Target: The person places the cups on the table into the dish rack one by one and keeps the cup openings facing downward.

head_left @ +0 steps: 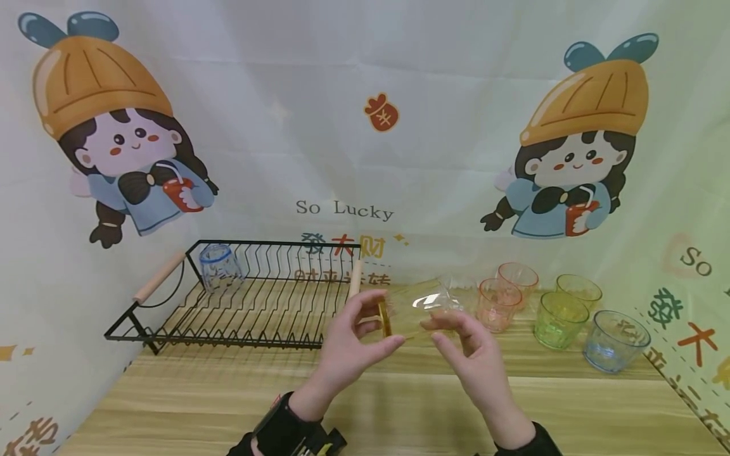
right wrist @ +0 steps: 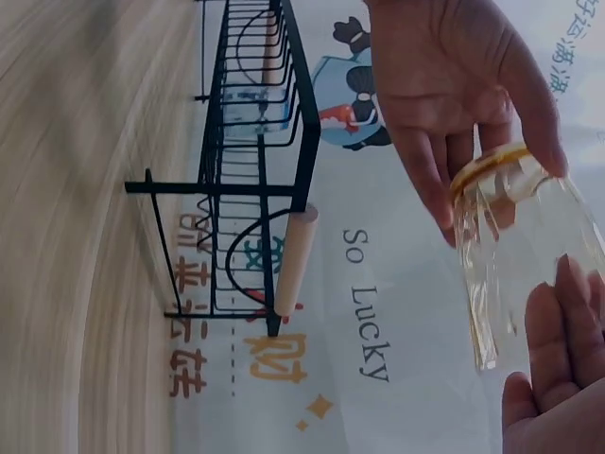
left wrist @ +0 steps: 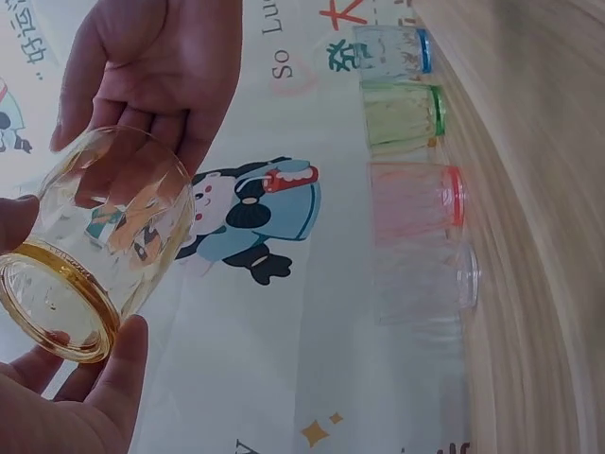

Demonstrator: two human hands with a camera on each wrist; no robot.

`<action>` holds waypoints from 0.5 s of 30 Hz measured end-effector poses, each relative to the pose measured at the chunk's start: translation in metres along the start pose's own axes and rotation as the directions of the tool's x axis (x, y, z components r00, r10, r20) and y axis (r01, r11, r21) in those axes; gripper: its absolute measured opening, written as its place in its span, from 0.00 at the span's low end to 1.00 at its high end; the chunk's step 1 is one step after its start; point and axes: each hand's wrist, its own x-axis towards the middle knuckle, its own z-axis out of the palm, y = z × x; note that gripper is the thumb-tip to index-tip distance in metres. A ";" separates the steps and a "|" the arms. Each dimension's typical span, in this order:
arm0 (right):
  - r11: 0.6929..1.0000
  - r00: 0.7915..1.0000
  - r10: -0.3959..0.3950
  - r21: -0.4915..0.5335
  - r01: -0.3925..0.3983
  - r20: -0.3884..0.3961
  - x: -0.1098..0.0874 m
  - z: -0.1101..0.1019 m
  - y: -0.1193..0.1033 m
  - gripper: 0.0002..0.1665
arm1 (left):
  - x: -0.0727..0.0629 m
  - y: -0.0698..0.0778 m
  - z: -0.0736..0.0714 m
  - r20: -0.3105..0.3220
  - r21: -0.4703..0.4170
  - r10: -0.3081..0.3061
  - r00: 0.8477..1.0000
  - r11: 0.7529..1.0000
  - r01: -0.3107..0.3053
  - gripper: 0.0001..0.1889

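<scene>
A clear drinking glass with an amber rim [head_left: 419,305] is held up on its side above the table, its rim toward the left in the head view. My left hand [head_left: 350,345] grips it by the rim, thumb on one side and fingers on the other. At the base end is my right hand [head_left: 476,358], its fingers loosely bent beside the glass. In the right wrist view, the right fingertips [right wrist: 544,326] lie over the glass wall [right wrist: 482,274]; whether they touch it I cannot tell.
A black wire dish rack [head_left: 256,345] with wooden handles stands at the left, a blue-rimmed glass [head_left: 221,269] upside down in it. Along the right are red-rimmed glasses [head_left: 499,307], a green glass [head_left: 561,320], a yellow-green one [head_left: 587,288] and a blue one [head_left: 616,342]. A clear glass [left wrist: 425,279] stands beside them.
</scene>
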 end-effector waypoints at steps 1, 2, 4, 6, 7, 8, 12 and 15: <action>1.000 1.000 -0.004 -0.011 0.004 0.009 0.000 -0.001 0.000 0.16 | 0.000 0.000 -0.001 -0.002 0.004 0.006 1.000 1.000 -0.006 0.37; 1.000 1.000 -0.009 -0.021 0.009 0.015 -0.001 -0.003 0.001 0.18 | 0.001 0.000 -0.003 -0.005 0.008 0.012 1.000 1.000 -0.012 0.36; 0.999 1.000 -0.010 -0.047 0.011 0.020 -0.001 -0.006 0.001 0.21 | 0.001 0.001 -0.005 -0.008 0.014 0.013 1.000 1.000 -0.013 0.36; 0.997 1.000 0.003 -0.079 -0.001 0.019 -0.001 -0.010 0.002 0.23 | 0.001 0.001 -0.008 -0.011 0.021 0.008 1.000 1.000 -0.008 0.36; 0.995 1.000 0.015 -0.098 -0.013 0.018 -0.002 -0.012 0.004 0.24 | 0.001 0.001 -0.010 -0.013 0.024 0.006 1.000 1.000 -0.005 0.36; 0.992 0.999 0.029 -0.119 -0.026 0.017 -0.002 -0.014 0.005 0.25 | 0.001 0.002 -0.011 -0.016 0.030 0.002 1.000 1.000 -0.001 0.36; 0.978 0.998 0.060 -0.203 -0.054 0.026 -0.003 -0.022 0.010 0.28 | 0.001 0.002 -0.018 -0.025 0.072 -0.005 1.000 0.997 0.007 0.36; 0.967 0.999 0.044 -0.252 -0.034 0.032 -0.003 -0.027 0.012 0.30 | 0.001 0.002 -0.023 -0.029 0.100 -0.005 1.000 0.995 0.008 0.36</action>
